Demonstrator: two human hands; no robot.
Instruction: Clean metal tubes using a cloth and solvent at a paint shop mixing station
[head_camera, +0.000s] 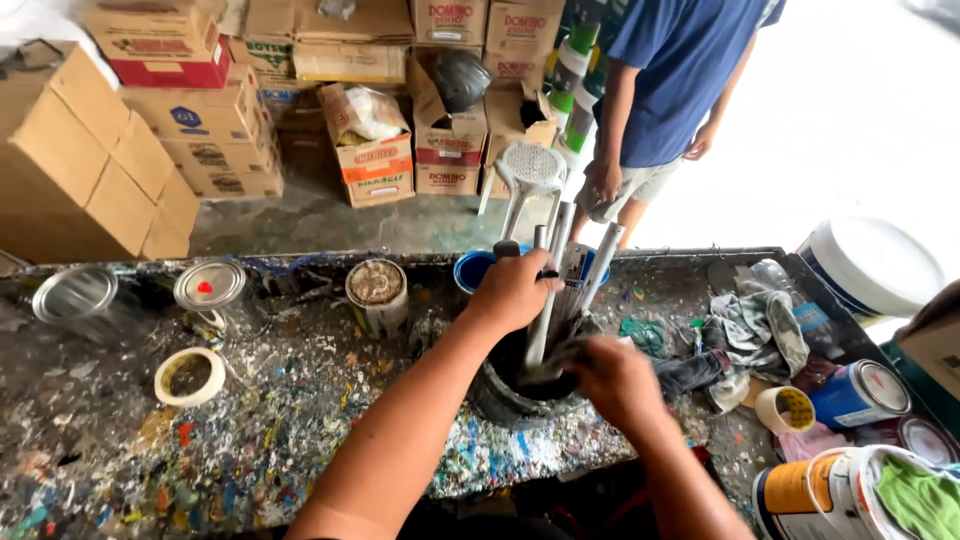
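Head view, looking down on a paint-spattered table (250, 440).

Left hand (515, 290): closed round the upper part of a bundle of grey rods (553, 270) that stand upright in a black bucket (500, 395). A dark band seems to run across the rods at the hand. Rod tops stick out above the fist, fanned a little apart.

Right hand (615, 380): at the bucket's rim on the near right, fingers curled down onto something dark inside. Cannot tell what it grips, nor whether the fingers are fully clamped.

Bucket position: centre of the table, slightly toward the near edge, between the two hands. A blue tub (470, 268) sits just behind it.

Handling, judged:
- Rods look stiff and metallic, probably smooth; paint residue could make them slippery. Held as a bundle they may slide against each other, so a grip round the middle, as now, looks better than at the tips.
- Bucket looks like soft, dark plastic or rubber, crusted with paint; likely to tip with tall rods in it. Steady at the rim or wall.

Around: tape roll (190, 375) at left, two lidded tins (208, 285) at far left, a tin of dried filler (377, 290), rags (755, 335) and paint cans (860, 392) at right. Cardboard boxes (70, 160) and a person in a blue shirt (680, 70) stand beyond the table.
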